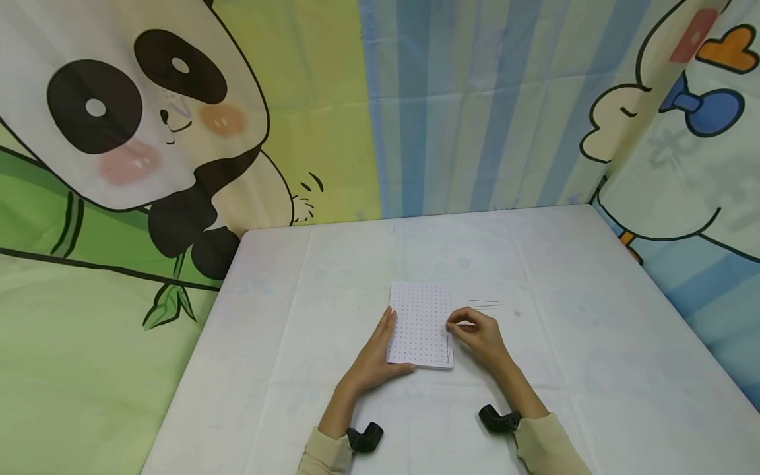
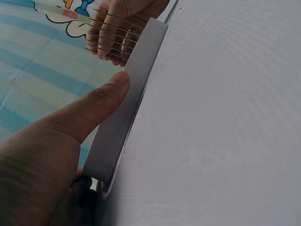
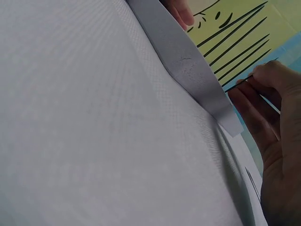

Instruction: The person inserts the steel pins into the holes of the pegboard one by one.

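A white board (image 1: 418, 323) with a grid of small dots or holes lies flat on the table. My left hand (image 1: 369, 363) braces its near-left corner, fingers straight along the left side and thumb (image 2: 101, 96) pressed against the near edge. Several thin dark metal rods (image 3: 238, 41) stand upright from the board in a row near its right side. At that right edge, my right hand (image 1: 482, 336) pinches another thin rod (image 3: 240, 84) between thumb and fingertips; its lower end is at the board's top, though whether it sits in a hole I cannot tell.
A few loose thin rods (image 1: 487, 305) lie on the white-covered table (image 1: 332, 284), just beyond my right hand. Cartoon-printed curtains (image 1: 320, 119) hang behind and along both sides. A black device (image 1: 365, 437) is worn on each wrist.
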Tool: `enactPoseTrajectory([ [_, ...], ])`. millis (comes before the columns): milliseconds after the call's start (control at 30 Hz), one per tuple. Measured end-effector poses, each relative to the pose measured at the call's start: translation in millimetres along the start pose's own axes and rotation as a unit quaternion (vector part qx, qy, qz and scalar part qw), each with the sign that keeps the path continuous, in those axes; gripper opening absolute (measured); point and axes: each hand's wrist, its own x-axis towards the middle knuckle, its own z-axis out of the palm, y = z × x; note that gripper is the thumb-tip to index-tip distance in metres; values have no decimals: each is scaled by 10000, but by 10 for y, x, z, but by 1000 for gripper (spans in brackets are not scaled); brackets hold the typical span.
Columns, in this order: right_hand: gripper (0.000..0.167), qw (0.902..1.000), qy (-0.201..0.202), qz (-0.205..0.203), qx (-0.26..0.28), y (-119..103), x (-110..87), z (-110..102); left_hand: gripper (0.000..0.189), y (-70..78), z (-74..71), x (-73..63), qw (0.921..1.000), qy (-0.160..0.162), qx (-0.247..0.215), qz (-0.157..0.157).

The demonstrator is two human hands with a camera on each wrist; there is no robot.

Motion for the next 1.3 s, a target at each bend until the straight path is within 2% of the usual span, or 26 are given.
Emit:
enactPoseTrajectory([
  [400, 14, 9961, -73, -250, -837, -65, 28, 5, 115, -9, -2, 11, 10000, -6, 40, 3],
  [533, 15, 9950, -133, -329, -934, -63, 45, -1, 115, -6, -12, 16, 10000, -16, 43, 0],
  [833, 14, 9953, -103, -336, -907, -78, 13, -17, 116, -13, 17, 6, 10000, -21, 50, -3],
  [1000, 14, 9978, -39, -167, -634, -65, -8, -44, 115, -14, 25, 3, 10000, 11, -6, -13],
  [1133, 13, 9992, 122, -52, -375, -45, -4, -72, 115, -11, 25, 3, 10000, 19, 32, -15],
  [1300, 13, 9985, 482, -125, -224, -20, 18, -124, 116, -9, 23, 3, 9999, 22, 98, -17],
])
